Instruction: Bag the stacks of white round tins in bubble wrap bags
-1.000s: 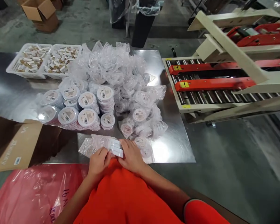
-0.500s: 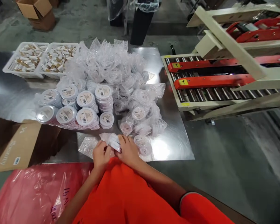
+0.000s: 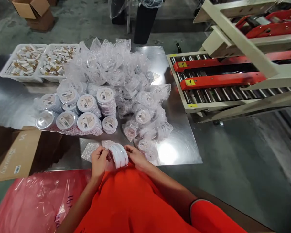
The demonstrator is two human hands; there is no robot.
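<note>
Close to my body, my right hand (image 3: 136, 157) grips a short stack of round white containers (image 3: 119, 156), tilted on its side. My left hand (image 3: 99, 160) is closed at the other end, pinching a clear bubble-wrap bag (image 3: 107, 144) whose edge shows behind the stack. How far the containers sit inside the bag is hidden. Another flat bubble-wrap bag (image 3: 88, 151) lies left of my left hand. Ahead stand several stacks of round labelled containers (image 3: 87, 122). A bubble-wrapped pack (image 3: 147, 149) rests just right of my right hand.
A heap of bubble-wrapped packs (image 3: 109, 64) covers the metal table (image 3: 181, 145) behind the stacks. Two white baskets (image 3: 21, 77) hold small bottles. A roller conveyor (image 3: 208, 94) stands right, a cardboard box (image 3: 16, 155) left, and a pink plastic bag (image 3: 43, 200) lower left.
My hands have moved apart slightly, the right one drawing outward. The container stack between them has turned and shows more of its side.
</note>
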